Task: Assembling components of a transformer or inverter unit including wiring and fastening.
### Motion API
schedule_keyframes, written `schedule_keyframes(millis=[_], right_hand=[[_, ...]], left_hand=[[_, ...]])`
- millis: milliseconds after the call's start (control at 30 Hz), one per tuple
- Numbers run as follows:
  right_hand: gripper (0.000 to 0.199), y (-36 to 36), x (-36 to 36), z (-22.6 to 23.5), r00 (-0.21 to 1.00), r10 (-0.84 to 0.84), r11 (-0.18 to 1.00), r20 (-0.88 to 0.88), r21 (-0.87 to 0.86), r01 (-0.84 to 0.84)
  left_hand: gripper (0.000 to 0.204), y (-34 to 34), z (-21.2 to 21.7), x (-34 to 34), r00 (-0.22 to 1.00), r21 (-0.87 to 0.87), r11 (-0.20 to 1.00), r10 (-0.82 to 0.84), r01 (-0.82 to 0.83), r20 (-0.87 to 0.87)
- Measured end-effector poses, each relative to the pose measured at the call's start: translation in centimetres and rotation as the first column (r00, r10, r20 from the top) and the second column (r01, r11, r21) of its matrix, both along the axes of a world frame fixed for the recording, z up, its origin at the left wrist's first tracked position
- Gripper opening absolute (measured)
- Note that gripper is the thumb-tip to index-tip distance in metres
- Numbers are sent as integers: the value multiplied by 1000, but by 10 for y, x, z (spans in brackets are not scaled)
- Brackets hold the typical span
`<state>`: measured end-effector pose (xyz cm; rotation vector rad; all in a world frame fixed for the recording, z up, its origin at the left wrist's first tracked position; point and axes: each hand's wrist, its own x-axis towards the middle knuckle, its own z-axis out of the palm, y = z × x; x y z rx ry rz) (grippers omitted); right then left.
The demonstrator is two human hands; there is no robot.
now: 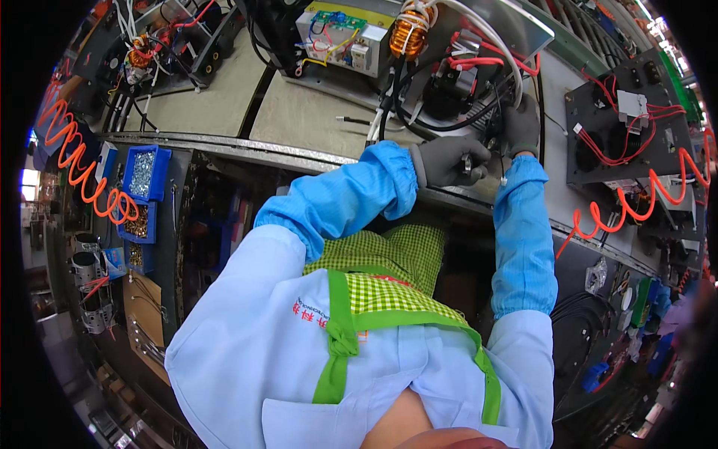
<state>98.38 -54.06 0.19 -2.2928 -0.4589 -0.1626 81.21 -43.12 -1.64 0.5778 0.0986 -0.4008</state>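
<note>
One left hand (454,162); one right hand (521,127); two blue sleeves (525,239); two orange coiled hoses (120,197); two copper coils (411,31)

Red printed lettering (309,314) stands on the chest of the light-blue shirt (239,329).

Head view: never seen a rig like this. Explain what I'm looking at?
No robot here: the workers are one person's left hand and right hand, both grey-gloved, with blue sleeves on the forearms. The single picture comes from a wide fisheye camera on that person's head, looking down, so straight edges bend near the rim. Picture left is the person's left.

On the bench are open electrical units: a copper coil, a green board, red cables. The left hand's fingers are curled by a small shiny piece, too small to name. The right hand is by a white cable; I can't tell whether it grips it.
</note>
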Motion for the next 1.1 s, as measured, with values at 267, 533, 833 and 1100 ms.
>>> schedule_keyframes(millis=[267,533,833,1100], right_hand=[[52,-3,-3,0,1000,-7,1000,-26,23,8],[54,-3,2,1,998,8,1000,-60,20,-6],[53,-3,0,0,998,7,1000,-67,-8,-8],[55,-7,1,-5,998,45,995,-54,86,-40]], left_hand=[[13,-5,23,-5,993,-216,976,-59,36,-103],[16,-10,20,-14,974,379,905,223,-194,-34],[27,-4,-14,-29,574,622,-33,-427,-782,699],[17,-12,12,-26,969,511,848,6,-137,249]])
